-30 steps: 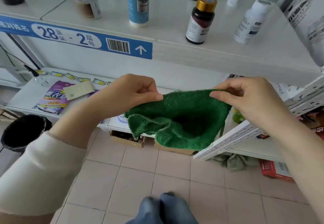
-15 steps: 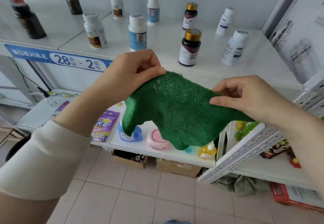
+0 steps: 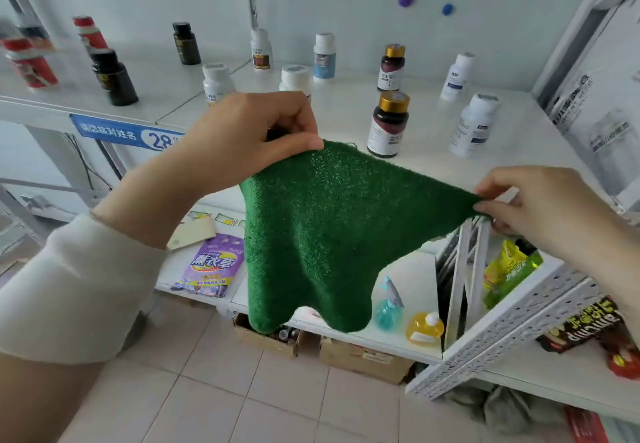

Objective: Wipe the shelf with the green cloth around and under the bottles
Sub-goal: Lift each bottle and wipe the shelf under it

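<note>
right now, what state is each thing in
green cloth, opened out, hanging in the air between both hands
left hand, pinches the cloth's upper corner
right hand, pinches its right corner
bottles, upright, caps on
shelf, bottles standing on it
spray bottle, upright on the lower shelf

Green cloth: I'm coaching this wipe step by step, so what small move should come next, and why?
Probably lower the green cloth onto the bare front of the shelf, beside the nearer gold-capped bottle. The left hand and right hand each pinch a top corner, so it hangs spread in the air, wiping nothing yet.
</note>
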The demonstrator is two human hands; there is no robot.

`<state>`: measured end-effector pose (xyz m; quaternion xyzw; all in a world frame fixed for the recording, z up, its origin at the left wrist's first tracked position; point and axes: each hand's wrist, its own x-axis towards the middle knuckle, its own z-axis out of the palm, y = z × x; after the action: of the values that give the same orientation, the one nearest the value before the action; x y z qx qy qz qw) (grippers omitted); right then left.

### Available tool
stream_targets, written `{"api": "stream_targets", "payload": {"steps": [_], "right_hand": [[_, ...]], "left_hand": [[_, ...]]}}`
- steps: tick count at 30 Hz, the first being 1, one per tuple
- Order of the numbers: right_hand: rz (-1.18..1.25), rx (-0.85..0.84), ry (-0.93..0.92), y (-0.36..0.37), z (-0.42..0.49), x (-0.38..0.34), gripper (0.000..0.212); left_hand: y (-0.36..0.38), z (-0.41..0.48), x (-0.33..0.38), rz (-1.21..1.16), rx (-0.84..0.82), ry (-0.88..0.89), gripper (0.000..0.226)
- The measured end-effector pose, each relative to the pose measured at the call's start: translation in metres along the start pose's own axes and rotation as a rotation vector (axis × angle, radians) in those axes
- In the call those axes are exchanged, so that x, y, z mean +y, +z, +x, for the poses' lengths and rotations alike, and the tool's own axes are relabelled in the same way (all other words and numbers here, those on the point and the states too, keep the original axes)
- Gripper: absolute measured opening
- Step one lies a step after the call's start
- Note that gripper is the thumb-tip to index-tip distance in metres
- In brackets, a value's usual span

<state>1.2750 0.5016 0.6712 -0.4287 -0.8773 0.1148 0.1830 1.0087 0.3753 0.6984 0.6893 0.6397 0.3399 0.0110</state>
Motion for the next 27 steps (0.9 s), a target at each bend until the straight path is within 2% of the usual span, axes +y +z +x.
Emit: {"api": "stream_targets", "payload": {"steps": [5, 9, 14, 16, 18, 19, 21, 23, 26, 27], "right_hand": [[0.048, 0.364, -0.048, -0.012, 0.0, 0.002, 0.011], [0.159, 0.445, 0.023, -0.018, 0.003, 0.008, 0.01], [0.162, 0.609, -0.053, -0.029, -0.004, 0.006, 0.012], [0.156, 0.687, -0.119, -0.032, -0.01, 0.004, 0.014], [0.155, 0.755, -0.191, -0.035, -0.012, 0.001, 0.015], [0.172, 0.77, -0.217, -0.037, -0.01, 0.0, 0.016], [0.268, 0.717, -0.226, -0.042, -0.002, -0.003, 0.01], [0.426, 0.515, -0.214, -0.049, 0.009, -0.013, 0.021], [0.684, 0.174, -0.273, -0.051, 0.017, -0.032, 0.029], [0.746, 0.09, -0.295, -0.05, 0.018, -0.038, 0.024]], "left_hand": [[-0.008, -0.003, -0.007, 0.024, -0.071, 0.016, 0.017], [-0.009, -0.003, -0.017, 0.07, -0.086, -0.018, 0.015], [-0.005, -0.003, -0.01, 0.307, 0.048, 0.04, 0.006], [-0.003, -0.004, -0.009, 0.487, 0.195, 0.1, 0.004], [-0.001, -0.004, -0.007, 0.483, 0.367, 0.117, 0.004], [0.001, -0.002, -0.004, 0.385, 0.426, 0.08, 0.004], [0.008, 0.008, 0.004, 0.06, 0.479, -0.002, 0.009], [0.017, 0.02, 0.012, -0.275, 0.441, -0.022, 0.021], [0.028, 0.033, 0.025, -0.625, 0.301, 0.131, 0.018], [0.031, 0.034, 0.029, -0.708, 0.236, 0.173, 0.016]]}}
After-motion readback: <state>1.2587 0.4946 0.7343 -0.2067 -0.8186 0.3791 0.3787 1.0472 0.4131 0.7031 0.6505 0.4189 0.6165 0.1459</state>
